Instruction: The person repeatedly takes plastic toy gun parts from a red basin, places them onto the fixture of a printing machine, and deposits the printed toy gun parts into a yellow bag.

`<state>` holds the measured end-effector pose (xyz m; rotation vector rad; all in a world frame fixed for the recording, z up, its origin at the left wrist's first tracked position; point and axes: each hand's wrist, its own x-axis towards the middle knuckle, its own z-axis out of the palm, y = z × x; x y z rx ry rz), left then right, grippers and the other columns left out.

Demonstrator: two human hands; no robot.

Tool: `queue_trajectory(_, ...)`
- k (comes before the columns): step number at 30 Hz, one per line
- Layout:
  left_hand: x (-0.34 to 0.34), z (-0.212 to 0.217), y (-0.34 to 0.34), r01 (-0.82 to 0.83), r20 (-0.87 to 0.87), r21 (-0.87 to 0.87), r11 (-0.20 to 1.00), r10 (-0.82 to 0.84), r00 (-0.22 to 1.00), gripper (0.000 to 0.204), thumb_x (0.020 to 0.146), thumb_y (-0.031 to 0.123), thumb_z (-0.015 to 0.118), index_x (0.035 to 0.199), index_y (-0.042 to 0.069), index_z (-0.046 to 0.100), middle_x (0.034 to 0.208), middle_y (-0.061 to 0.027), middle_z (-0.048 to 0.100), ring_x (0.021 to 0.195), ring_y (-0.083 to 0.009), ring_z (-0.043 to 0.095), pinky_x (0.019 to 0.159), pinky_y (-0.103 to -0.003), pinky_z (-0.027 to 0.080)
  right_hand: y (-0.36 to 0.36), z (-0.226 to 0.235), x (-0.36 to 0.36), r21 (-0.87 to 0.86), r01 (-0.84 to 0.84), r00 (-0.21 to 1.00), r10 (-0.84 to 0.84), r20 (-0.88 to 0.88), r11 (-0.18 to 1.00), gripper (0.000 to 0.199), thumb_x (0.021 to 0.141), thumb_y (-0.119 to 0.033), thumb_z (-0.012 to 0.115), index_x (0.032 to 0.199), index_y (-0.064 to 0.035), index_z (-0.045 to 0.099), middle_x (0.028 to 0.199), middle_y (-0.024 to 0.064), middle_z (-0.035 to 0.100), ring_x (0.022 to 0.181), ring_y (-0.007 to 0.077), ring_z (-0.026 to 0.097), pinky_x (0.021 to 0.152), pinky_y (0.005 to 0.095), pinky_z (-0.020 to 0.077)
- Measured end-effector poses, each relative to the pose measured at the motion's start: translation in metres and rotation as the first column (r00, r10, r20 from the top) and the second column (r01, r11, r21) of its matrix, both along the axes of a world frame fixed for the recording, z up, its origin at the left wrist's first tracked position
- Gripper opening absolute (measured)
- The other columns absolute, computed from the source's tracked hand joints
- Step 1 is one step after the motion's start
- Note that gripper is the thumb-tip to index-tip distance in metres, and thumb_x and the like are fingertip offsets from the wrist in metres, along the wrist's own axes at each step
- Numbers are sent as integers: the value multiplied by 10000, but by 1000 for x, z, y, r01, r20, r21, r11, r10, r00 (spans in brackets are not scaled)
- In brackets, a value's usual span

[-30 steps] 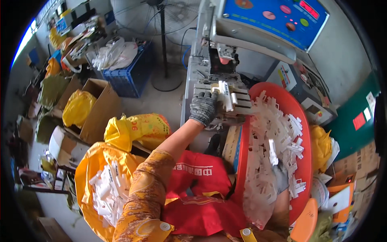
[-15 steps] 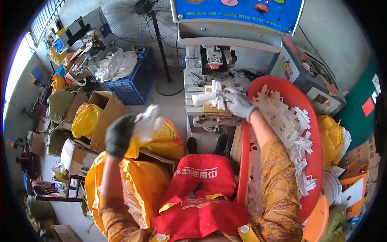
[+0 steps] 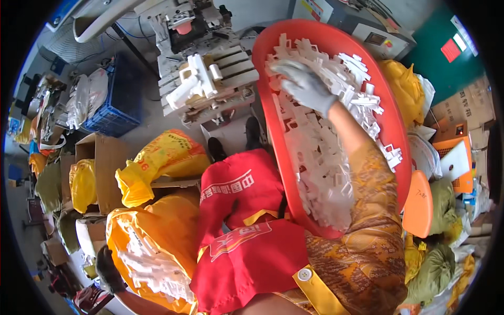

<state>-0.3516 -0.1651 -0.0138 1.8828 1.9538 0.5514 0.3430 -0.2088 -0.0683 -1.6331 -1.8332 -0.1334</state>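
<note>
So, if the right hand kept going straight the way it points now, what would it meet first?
Probably the red tub, at its left rim: the right hand points forward and left. If it is low, white pieces could come first; its height over them is unclear.

The parts [image 3: 362, 102] look white to us, the tub [image 3: 274, 126] red, the bag [image 3: 168, 226] orange-yellow. Our right hand [image 3: 307, 88] shows a pale grey glove, our left hand [image 3: 108, 269] a dark grey one. We wear a red apron [image 3: 257, 257] with white print, a yellow strap [image 3: 321, 293] and a sleeve [image 3: 357, 268] patterned in brown and gold. We see a blue crate [image 3: 118, 113].
</note>
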Motion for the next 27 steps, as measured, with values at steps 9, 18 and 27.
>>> queue_trajectory(9, 207, -7, 35, 711, -245, 44, 701, -683, 688, 188, 758, 136, 646, 929, 58, 649, 852, -121, 647, 816, -291, 612, 750, -361, 474, -140, -143, 66, -831, 194, 922, -386, -27, 522, 414, 843, -313, 491, 1169, -62, 541, 1096, 167, 601, 1039, 305, 562, 885, 367, 430)
queue_trajectory(18, 238, -4, 19, 796, -142, -48, 604, -793, 593, 189, 745, 150, 669, 918, 77, 647, 846, -124, 645, 809, -297, 617, 739, -374, 481, -149, -184, 6, -682, 317, 924, -377, 65, 659, 530, 797, -251, 594, 1249, -26, 429, 1087, 207, 575, 986, 344, 564, 877, 400, 441)
queue_trajectory(27, 254, -6, 27, 855, -192, -14, 518, -841, 506, 217, 737, 186, 678, 931, 98, 641, 809, -110, 641, 769, -293, 614, 703, -387, 478, -181, -228, -35, -556, -451, 156, -552, -819, 698, 388, 764, -107, 664, 1130, -63, 543, 990, 15, 599, 923, 118, 555, 779, 255, 460)
